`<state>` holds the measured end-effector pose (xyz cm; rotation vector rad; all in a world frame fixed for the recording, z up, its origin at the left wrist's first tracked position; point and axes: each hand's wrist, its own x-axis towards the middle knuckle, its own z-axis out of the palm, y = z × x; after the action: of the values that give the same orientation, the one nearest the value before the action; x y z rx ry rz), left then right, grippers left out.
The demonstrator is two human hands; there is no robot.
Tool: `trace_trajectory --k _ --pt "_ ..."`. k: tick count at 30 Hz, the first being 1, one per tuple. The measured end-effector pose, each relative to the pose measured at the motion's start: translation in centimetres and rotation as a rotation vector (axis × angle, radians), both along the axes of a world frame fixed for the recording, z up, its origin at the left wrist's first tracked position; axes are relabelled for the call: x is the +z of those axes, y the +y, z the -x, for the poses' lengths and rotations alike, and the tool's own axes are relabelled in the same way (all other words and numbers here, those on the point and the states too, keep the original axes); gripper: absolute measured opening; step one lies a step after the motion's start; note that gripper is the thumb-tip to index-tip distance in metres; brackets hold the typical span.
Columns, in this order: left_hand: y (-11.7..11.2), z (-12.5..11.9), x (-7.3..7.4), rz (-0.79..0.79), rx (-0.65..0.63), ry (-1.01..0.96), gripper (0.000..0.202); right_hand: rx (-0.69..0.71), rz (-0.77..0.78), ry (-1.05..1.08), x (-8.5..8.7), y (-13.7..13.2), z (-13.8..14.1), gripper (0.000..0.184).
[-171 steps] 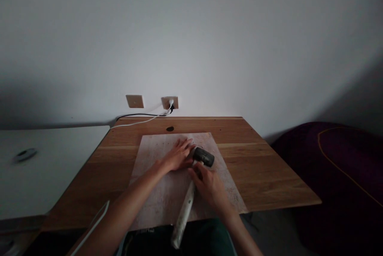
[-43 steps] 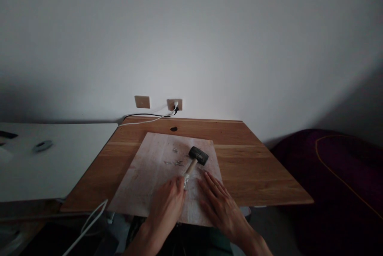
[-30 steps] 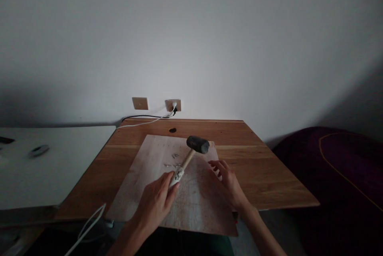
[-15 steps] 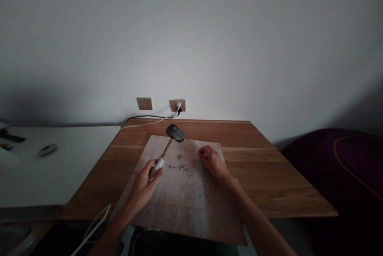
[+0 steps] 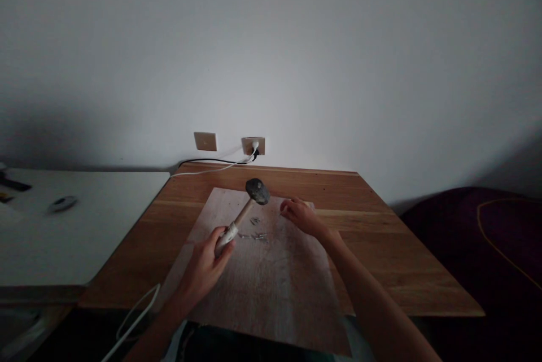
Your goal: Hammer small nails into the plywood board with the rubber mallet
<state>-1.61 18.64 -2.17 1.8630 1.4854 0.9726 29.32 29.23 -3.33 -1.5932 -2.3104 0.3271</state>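
Observation:
My left hand (image 5: 208, 263) is closed around the white grip of a mallet (image 5: 257, 191). Its dark, worn head is raised over the far part of a thin wooden board (image 5: 254, 283), with the handle slanting up to the right. Toward the board's far right corner, my right hand (image 5: 301, 216) is pinched close to the surface. What its fingertips hold, if anything, is too small to make out. Between the hands lie several small metal pieces (image 5: 259, 236) that look like nails or screws, in two loose groups.
Under the board is a brown wooden table (image 5: 381, 260). A white table (image 5: 97, 226) adjoins it on the left, with a computer mouse (image 5: 63, 204) on it. Cables run along the wall to a socket (image 5: 259, 146). A dark purple beanbag-like shape (image 5: 457, 238) stands at right.
The mallet has shifted slightly right and down, its head nearer my right hand. My right hand has moved a little up, still pinched. The view has also shifted slightly.

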Motion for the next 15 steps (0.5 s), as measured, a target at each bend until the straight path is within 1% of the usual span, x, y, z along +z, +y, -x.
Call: trace_trajectory --k 3,6,8,12,15 --pt "-0.5 -0.3 0.4 -0.005 0.003 0.000 0.032 0.073 0.034 -0.037 0.5 0.8 0.2 0.013" --pt "-0.7 -0.3 0.5 -0.003 0.002 0.003 0.031 0.101 -0.002 -0.002 0.3 1.0 -0.4 0.010" --pt "-0.6 -0.3 0.4 0.010 -0.004 0.003 0.032 0.043 -0.019 0.109 0.0 0.8 -1.4 0.010" --pt "-0.4 -0.1 0.2 0.022 -0.009 -0.012 0.034 -0.157 -0.073 0.410 -0.8 0.6 -4.0 0.016" --pt "-0.3 0.0 0.4 0.025 0.025 -0.011 0.036 -0.218 -0.085 0.569 -1.6 0.4 -4.9 0.021"
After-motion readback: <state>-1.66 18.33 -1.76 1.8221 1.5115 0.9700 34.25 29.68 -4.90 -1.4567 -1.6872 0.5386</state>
